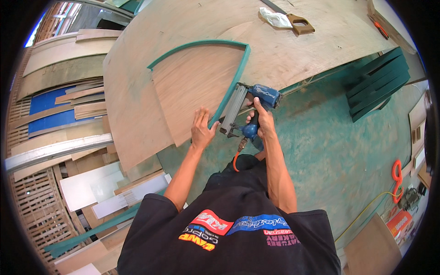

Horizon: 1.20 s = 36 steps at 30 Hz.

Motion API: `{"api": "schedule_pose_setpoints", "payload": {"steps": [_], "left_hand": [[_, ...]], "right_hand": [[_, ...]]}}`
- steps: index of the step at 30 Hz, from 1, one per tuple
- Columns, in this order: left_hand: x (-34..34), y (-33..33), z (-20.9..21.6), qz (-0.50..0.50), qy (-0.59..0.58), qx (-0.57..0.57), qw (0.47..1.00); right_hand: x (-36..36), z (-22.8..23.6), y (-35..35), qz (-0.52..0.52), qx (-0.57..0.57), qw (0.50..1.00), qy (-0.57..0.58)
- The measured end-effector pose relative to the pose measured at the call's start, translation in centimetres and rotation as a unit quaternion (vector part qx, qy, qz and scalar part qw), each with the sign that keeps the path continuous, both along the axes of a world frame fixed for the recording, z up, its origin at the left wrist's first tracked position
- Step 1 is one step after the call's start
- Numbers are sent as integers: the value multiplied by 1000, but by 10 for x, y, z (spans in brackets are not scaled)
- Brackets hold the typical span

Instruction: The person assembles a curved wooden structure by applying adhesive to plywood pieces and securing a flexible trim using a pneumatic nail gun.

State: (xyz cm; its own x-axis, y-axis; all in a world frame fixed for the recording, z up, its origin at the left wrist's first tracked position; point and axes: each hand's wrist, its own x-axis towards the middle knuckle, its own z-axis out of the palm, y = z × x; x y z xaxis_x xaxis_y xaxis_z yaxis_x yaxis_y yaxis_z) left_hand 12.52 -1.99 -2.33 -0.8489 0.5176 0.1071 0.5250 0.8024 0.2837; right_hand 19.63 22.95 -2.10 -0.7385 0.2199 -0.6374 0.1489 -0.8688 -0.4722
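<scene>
My right hand (261, 118) is wrapped round the grip of a blue pneumatic nail gun (265, 95) with a grey magazine. Its nose end rests close to the near end of a green edging strip (236, 82). An orange air hose runs from the bottom of its handle. The strip stands along the right and far curved edges of a fan-shaped plywood panel (197, 87). My left hand (202, 128) lies on the panel's near corner, fingers stretched flat, thumb beside the strip's end. The panel lies on a large plywood sheet (133, 105).
A handsaw (300, 24) and a crumpled white bag (275, 17) lie at the far side. Dark green slats (378, 82) are stacked at the right. Several boards (68, 59) fill the left. An orange coiled hose (397, 176) lies on the green floor (330, 146).
</scene>
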Motion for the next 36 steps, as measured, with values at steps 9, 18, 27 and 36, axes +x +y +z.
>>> {"api": "schedule_pose_setpoints", "payload": {"steps": [9,18,27,36], "left_hand": [[-12,6,7,-51,40,-49,997],[-15,9,11,-60,63,-72,994],[-18,12,13,-50,49,-47,996],[-22,7,11,-80,70,-46,993]], "right_hand": [[5,9,0,9,-9,1000,8],[1,16,-5,-18,-17,1000,-14],[-4,22,-4,-28,-10,999,-30],[-5,25,-4,-26,-31,999,-25]]}}
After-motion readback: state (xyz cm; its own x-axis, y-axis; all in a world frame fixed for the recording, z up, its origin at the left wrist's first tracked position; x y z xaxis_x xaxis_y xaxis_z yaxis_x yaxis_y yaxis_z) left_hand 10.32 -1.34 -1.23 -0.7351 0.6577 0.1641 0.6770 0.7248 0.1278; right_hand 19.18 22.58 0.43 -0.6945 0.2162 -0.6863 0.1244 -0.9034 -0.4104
